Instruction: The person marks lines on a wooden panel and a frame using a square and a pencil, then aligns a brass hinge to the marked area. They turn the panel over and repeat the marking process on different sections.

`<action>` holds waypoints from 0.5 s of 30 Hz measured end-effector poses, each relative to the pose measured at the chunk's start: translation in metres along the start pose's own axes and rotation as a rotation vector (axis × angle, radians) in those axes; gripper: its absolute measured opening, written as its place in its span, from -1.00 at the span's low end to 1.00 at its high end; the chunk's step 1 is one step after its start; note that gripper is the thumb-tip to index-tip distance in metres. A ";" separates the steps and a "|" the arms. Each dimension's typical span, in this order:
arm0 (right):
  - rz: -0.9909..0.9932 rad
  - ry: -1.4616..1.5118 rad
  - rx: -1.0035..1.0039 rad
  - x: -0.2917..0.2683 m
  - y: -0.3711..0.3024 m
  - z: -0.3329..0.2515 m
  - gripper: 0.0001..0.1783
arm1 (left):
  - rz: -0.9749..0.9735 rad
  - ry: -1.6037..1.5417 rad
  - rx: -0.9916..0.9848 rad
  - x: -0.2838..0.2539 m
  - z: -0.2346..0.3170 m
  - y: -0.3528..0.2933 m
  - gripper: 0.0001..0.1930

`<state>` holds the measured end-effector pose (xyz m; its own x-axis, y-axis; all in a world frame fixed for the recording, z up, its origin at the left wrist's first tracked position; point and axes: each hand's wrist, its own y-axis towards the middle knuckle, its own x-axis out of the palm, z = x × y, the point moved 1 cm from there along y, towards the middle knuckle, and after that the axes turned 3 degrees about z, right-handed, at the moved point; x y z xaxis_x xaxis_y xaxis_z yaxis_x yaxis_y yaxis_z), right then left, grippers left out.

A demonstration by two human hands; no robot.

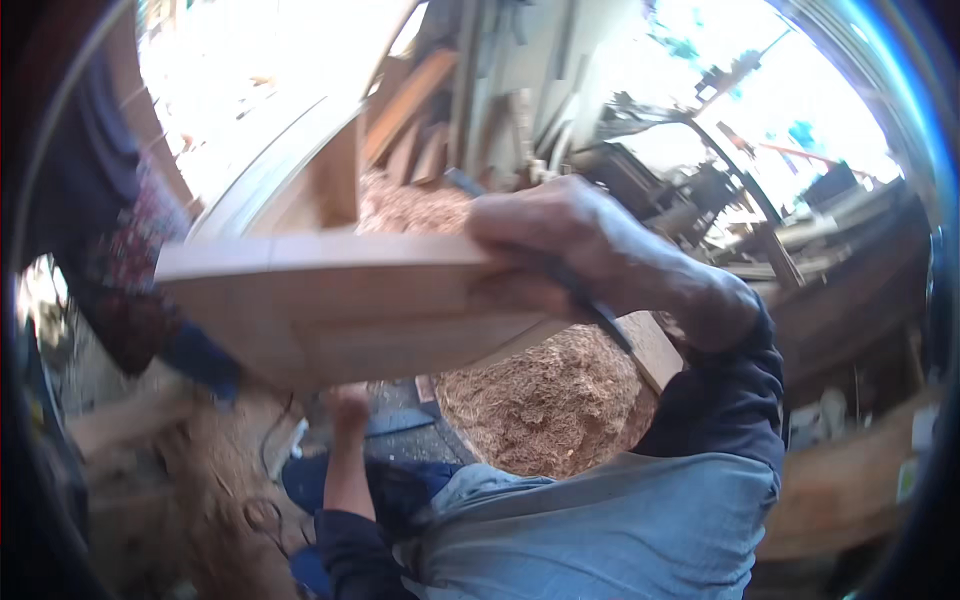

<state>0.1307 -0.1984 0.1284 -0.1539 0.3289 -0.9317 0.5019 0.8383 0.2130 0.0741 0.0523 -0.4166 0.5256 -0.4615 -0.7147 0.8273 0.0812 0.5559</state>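
A pale wooden panel [390, 310] with a framed, panelled face is held up in front of me, tilted and slightly blurred. My right hand [550, 235] is closed around its right end, thumb and fingers on either side of the edge. A thin dark stick-like thing [595, 305] sticks out below that hand; its kind cannot be made out. Under the panel's lower edge is my left hand [350, 400], its fingers hidden behind the wood, so its grip does not show.
A heap of wood shavings [545, 400] lies below the panel. Beyond stands a larger wooden piece [340, 170], with boards [410, 105] leaning at the back. A person in dark, patterned clothing [150, 230] is at the left. Stacked timber [800, 250] fills the right.
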 end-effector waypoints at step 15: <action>-0.070 0.157 0.404 0.035 -0.105 0.028 -0.54 | -0.203 -0.178 0.220 -0.052 0.007 0.006 -0.62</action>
<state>0.0962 -0.2874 0.0655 -0.3112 0.3662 -0.8770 0.7735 0.6337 -0.0099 0.0507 0.0707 -0.3729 0.2959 -0.5971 -0.7456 0.8386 -0.2113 0.5021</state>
